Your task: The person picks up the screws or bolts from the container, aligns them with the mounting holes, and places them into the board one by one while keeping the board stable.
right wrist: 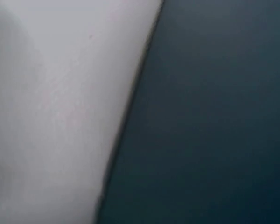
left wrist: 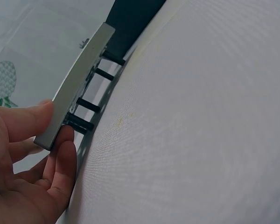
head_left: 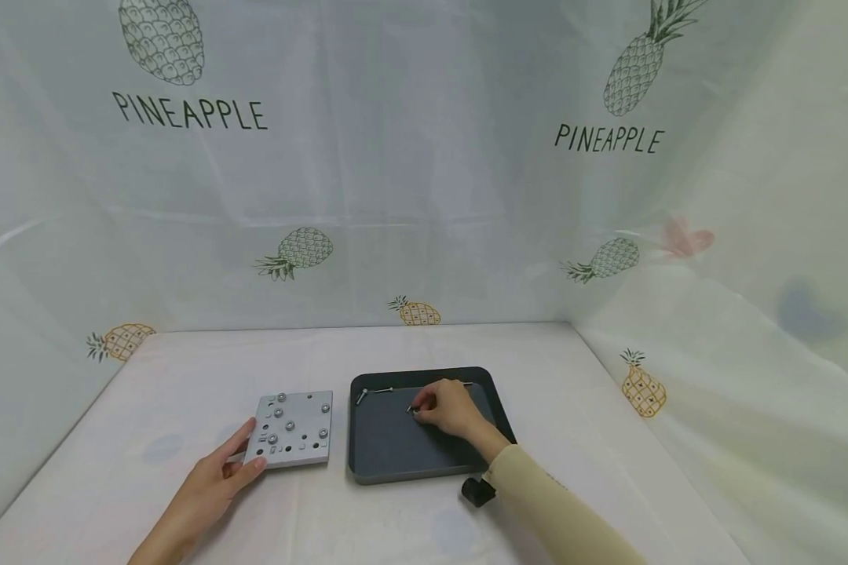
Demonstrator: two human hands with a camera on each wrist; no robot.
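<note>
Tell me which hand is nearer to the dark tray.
The right: the right hand is over the dark tray, pinching what looks like a small screw. The left hand is left of the tray, gripping the metal plate.

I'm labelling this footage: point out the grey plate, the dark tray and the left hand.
Grey plate (head_left: 302,417), head view, middle of its top face.
Dark tray (head_left: 387,441), head view, bare floor.
Left hand (head_left: 208,480), head view, back of the hand.
</note>
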